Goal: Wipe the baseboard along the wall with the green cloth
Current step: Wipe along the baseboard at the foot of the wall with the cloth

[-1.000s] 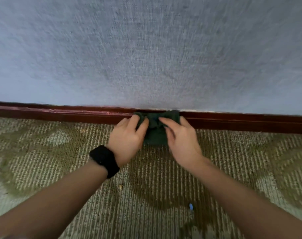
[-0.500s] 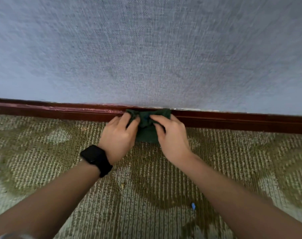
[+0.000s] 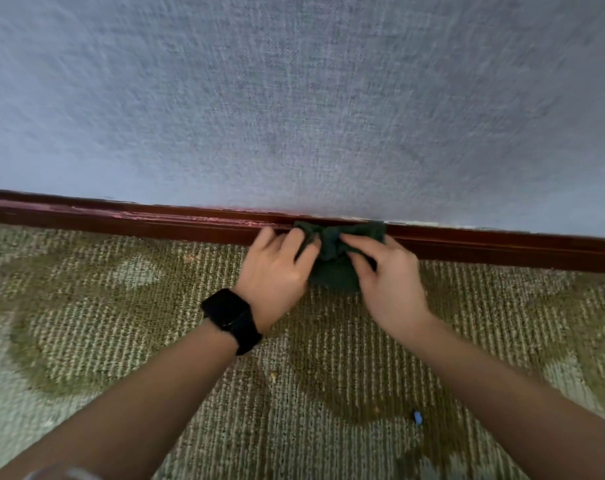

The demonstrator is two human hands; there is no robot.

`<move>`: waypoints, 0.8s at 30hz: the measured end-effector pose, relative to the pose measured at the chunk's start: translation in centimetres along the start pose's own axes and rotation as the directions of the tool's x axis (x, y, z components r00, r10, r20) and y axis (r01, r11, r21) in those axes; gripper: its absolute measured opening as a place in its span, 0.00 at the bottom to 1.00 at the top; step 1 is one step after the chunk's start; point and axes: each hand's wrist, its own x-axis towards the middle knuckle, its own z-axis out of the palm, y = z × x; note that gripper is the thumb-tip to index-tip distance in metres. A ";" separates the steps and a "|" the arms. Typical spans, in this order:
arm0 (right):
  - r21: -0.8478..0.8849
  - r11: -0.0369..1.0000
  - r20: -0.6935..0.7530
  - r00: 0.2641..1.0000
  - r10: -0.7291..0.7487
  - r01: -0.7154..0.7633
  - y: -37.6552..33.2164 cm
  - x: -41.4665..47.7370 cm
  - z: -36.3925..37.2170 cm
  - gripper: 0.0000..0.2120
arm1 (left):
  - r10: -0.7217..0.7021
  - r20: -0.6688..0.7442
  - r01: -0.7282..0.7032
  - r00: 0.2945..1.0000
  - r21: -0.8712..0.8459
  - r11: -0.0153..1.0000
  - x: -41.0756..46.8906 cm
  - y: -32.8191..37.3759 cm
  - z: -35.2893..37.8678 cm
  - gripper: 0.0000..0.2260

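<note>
- Green cloth [image 3: 334, 268], dark and bunched, sits at the foot of the wall, just right of the middle of the view; its upper edge is pressed against the baseboard [image 3: 155, 225], its lower part hangs down to the carpet [image 3: 121, 323]
- Fabric gathered into a knot of folds at the middle, spread to either side along the top of the baseboard
- Left hand [image 3: 273, 271] grips the cloth's left side: fingers curled over the fabric, thumb against its lower left edge
- Right hand [image 3: 391, 282] grips the right side: forefinger laid across the folds toward the middle, other fingers curled over the right end
- The two hands are close together, fingertips nearly meeting over the knot, both clamped on the cloth and holding it to the wood
- Baseboard is dark red-brown and glossy, running across the whole view; pale scuffs show along its top edge just left of the cloth
- Wall [image 3: 294, 116] above is grey-blue with a woven texture
- Carpet is ribbed, beige with an olive-green pattern, and meets the baseboard's lower edge
- Black watch [image 3: 232, 320] on the left wrist; both forearms bare, reaching in from the lower corners
- Small blue scrap [image 3: 417, 418] lies on the carpet beside the right forearm, well apart from the cloth
- Tiny yellowish crumb [image 3: 272, 376] lies on the carpet between the forearms
</note>
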 end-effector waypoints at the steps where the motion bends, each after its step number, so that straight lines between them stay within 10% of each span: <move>1: 0.015 1.000 0.017 1.000 -0.009 0.009 -0.9 0.3 1.0 0.14 | -0.025 0.003 0.025 1.000 0.019 0.999 -0.8 -1.2 -0.4 0.09; 7: 0.078 0.997 0.053 0.998 -0.030 0.026 -3.2 0.4 3.4 0.14 | -0.254 -0.018 0.254 0.967 0.043 0.966 -2.6 -2.3 -1.1 0.09; 24: 0.082 0.997 0.130 0.991 -0.004 -0.007 -6.5 1.8 6.3 0.14 | -0.231 -0.031 0.233 0.972 0.093 0.968 -4.6 -6.2 -2.1 0.09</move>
